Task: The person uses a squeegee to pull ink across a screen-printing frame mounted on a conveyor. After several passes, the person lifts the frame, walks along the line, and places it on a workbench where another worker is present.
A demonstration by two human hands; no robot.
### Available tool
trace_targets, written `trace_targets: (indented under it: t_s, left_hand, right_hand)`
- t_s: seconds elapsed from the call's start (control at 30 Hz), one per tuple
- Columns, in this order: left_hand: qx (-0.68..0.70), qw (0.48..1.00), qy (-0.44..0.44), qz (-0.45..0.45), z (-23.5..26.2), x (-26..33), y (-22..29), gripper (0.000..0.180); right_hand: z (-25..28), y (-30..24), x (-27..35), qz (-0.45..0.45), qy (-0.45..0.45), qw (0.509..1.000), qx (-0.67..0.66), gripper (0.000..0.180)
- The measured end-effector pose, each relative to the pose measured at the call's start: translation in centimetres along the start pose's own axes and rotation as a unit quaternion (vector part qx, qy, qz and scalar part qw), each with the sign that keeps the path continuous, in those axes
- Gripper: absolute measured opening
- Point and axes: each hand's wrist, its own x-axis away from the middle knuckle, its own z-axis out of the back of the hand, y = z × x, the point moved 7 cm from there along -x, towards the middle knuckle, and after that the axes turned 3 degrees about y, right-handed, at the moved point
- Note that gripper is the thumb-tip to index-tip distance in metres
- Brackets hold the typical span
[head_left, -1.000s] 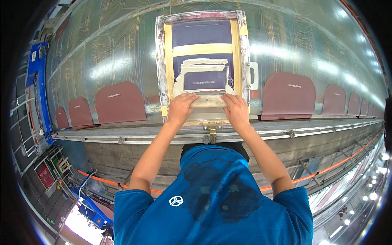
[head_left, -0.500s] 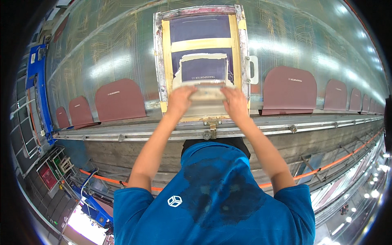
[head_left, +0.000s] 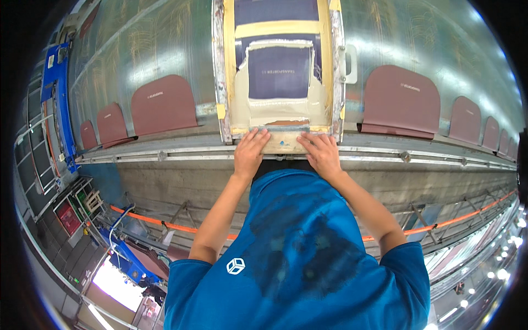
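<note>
Glossy worktop fills the upper frame. Left hand and right hand press flat, fingers extended, grasping nothing, on the pale squeegee bar at frame centre. Its long axis runs left-right; both hands sit equally near. Above it, touching, lies the printing screen frame, with maroon cut pieces flanking.

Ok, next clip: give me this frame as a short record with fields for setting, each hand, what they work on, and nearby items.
setting: long glossy print table with a metal rail along its edge
left hand: flat on the squeegee, fingers spread
right hand: flat on the same squeegee
work item: framed printing screen, squeegee at its near end
nearby: dark red pieces laid in a row on the table
</note>
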Motion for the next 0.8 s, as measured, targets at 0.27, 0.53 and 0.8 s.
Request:
trace_targets:
  t_s: [0.27,0.53,0.8]
  left_hand:
    - [-0.011,1.0,0.007,0.003,2.0,0.4,1.1,0.062]
    - [-0.038,0.985,0.167,0.027,9.8,-6.2,2.2,0.058]
    - [0.491,0.759,0.206,0.374,3.8,-6.9,-9.1,0.046]
  right_hand:
    - [2.5,-0.9,-1.0,0.059,0.013,0.997,-0.048,0.064]
    - [6.9,0.2,-6.8,0.045,0.079,0.986,-0.141,0.052]
    - [1.9,6.8,-10.5,-0.325,0.075,0.706,-0.624,0.033]
